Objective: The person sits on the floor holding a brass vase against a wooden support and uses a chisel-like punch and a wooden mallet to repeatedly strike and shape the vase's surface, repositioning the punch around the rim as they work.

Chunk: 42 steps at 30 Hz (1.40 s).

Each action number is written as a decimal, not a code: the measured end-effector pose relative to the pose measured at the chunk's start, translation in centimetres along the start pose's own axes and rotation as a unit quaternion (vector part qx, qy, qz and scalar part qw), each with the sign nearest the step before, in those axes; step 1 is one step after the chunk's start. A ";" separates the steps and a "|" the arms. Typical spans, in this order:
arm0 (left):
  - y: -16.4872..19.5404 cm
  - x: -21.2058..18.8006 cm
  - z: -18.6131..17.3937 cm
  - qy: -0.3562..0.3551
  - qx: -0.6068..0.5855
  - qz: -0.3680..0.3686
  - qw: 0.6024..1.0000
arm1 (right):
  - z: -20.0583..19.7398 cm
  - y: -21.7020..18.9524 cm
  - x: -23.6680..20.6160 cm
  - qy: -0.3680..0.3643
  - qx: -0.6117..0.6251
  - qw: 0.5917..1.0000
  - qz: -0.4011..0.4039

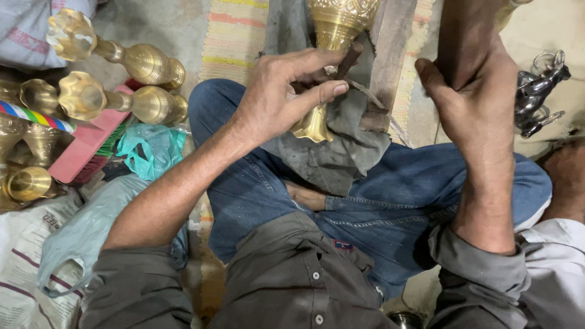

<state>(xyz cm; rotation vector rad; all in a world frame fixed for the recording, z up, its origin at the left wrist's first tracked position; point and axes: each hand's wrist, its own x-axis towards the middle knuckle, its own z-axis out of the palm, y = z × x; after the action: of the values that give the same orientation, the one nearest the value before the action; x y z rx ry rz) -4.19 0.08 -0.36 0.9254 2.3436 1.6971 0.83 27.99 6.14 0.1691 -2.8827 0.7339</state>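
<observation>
We see our left hand [286,91] pinching a thin chisel [348,61] against the upright brass vase [332,55] just beyond, our half-open right hand [475,91] empty beside it.

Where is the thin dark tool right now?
In the head view, the thin dark tool is at top centre, pinched in the left hand and set against the brass vase above the grey cloth.

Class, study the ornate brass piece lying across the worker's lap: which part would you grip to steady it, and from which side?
Probably the narrow stem of the brass piece, just above its flared foot, approached from the person's left. The left hand already rests there with a small tool, the waist fits fingers, and the right hand occupies the other side.
</observation>
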 end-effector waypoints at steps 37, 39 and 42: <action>-1.2 0.0 -0.5 -0.031 -0.059 0.003 0.998 | 0.3 0.2 -0.7 0.020 -0.055 0.994 -0.087; -1.0 0.1 -0.7 -0.023 -0.019 0.026 0.999 | 0.3 0.1 -0.6 0.023 -0.046 0.997 -0.060; -0.6 -0.1 -0.9 -0.016 -0.016 0.037 0.999 | 0.1 -0.5 -0.3 -0.006 -0.005 1.000 -0.005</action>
<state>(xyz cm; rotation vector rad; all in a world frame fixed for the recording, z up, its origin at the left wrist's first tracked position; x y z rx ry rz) -4.76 -0.82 -0.59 1.0381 2.2812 1.7274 1.13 27.50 6.20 0.1866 -2.8937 0.7196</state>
